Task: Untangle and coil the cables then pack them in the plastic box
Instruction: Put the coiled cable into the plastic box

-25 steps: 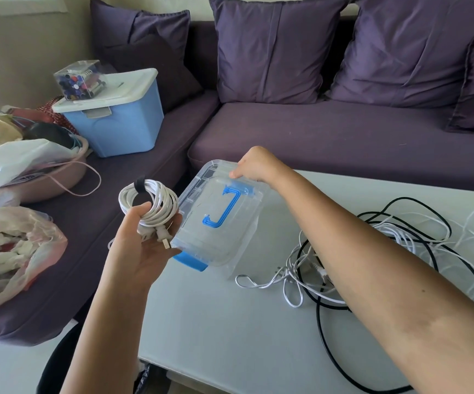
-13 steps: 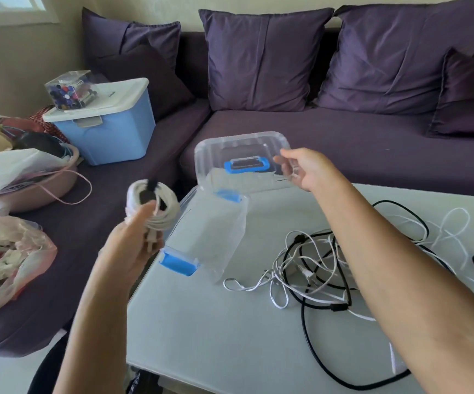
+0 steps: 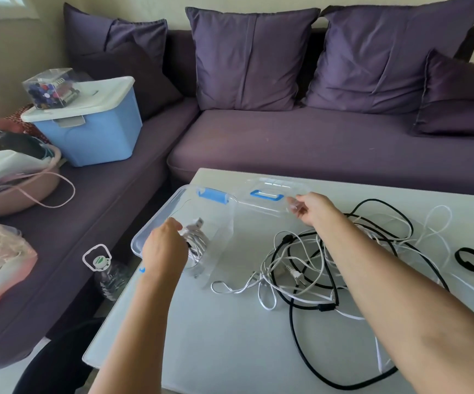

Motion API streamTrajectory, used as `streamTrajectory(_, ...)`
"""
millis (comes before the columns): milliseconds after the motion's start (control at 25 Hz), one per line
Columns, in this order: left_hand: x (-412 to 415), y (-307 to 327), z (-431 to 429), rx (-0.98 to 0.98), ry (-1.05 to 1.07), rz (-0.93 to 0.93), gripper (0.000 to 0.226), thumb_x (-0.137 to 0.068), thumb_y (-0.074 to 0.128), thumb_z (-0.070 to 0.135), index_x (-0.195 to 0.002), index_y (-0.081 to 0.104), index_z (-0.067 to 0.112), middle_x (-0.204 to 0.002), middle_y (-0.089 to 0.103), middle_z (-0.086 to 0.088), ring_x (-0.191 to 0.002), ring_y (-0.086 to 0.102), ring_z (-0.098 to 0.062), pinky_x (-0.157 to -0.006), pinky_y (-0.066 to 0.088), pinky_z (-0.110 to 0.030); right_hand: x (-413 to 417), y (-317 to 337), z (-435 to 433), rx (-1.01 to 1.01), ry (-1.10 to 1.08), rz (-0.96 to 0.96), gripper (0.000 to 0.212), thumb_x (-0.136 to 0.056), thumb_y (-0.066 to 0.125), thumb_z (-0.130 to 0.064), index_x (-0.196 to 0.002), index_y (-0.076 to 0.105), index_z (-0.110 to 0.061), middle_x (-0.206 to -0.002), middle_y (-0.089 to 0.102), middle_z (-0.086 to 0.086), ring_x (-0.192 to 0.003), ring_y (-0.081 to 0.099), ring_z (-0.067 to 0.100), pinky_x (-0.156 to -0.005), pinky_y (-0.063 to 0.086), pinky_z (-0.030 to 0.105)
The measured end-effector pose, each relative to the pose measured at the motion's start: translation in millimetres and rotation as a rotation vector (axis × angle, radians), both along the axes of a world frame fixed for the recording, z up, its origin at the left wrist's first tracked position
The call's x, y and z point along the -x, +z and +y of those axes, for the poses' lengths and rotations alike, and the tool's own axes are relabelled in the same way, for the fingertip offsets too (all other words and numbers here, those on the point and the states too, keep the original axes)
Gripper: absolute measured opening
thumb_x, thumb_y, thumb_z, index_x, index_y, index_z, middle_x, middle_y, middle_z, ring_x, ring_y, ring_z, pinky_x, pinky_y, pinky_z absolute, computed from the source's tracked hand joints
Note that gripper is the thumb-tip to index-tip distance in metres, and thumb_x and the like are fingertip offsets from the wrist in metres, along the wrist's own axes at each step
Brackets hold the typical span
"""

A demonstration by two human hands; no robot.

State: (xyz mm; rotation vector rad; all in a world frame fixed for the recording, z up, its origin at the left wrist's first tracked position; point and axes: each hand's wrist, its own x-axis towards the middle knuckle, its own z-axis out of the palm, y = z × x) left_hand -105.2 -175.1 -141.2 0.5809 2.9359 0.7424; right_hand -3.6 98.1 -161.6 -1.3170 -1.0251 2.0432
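Clear plastic is letting the contents show through: the open storage box (image 3: 156,220) is sitting on the white table (image 3: 230,336), at about ten o'clock from the tangle of black and white cables (image 3: 329,265). The left hand (image 3: 164,248) is gripping a coiled white cable (image 3: 197,241) with its fingers curled round it and is holding it down inside the box. Whether the coil is touching the bottom, I cannot tell.

The right hand (image 3: 312,209) is pinching a corner of the clear lid (image 3: 275,183), which is lying at twelve o'clock from the tangle, just beside the box. It is probably being held aside so that the mouth is free for packing. A black strap loop (image 3: 470,260) is lying at three o'clock, apart from the cables, likely for binding another coil. Most of the job is waiting: the tangle is not yet sorted.
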Motion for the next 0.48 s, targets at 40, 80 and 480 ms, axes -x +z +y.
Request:
streamTrajectory(40, -1, 1, -1, 0.011, -0.032, 0.022, 0.040, -0.089, 0.045, 0.002, -0.126, 0.051, 0.017, -0.116, 0.057, -0.012, -0.076, 0.050, -0.022, -0.060, 0.033, -0.029, 2, 1, -1, -0.012, 0.014, -0.018, 0.021, -0.096, 0.038, 0.007, -0.076, 0.041, -0.002, -0.073, 0.056, 0.016, -0.057, 0.057, 0.018, -0.032, 0.037, 0.013)
streamTrajectory(80, -2, 1, -1, 0.005, -0.055, 0.032, 0.040, -0.090, 0.045, 0.004, -0.126, 0.051, 0.021, -0.121, 0.054, -0.010, -0.074, 0.051, -0.021, -0.057, 0.033, -0.030, 4, 2, -1, -0.033, 0.026, -0.046, 0.020, -0.096, 0.037, 0.008, -0.077, 0.041, 0.000, -0.074, 0.055, 0.017, -0.057, 0.053, 0.019, -0.032, 0.037, 0.014)
streamTrajectory(480, -16, 14, 4, 0.015, -0.380, -0.139, 0.032, -0.091, 0.051, 0.034, -0.069, 0.054, 0.011, -0.066, 0.046, -0.005, -0.059, 0.035, -0.018, -0.052, 0.028, -0.027, 17, -1, -15, -0.345, 0.294, -0.436, 0.031, -0.093, 0.049, -0.002, -0.124, 0.050, 0.000, -0.124, 0.048, 0.015, -0.118, 0.048, 0.030, -0.101, 0.036, 0.036)
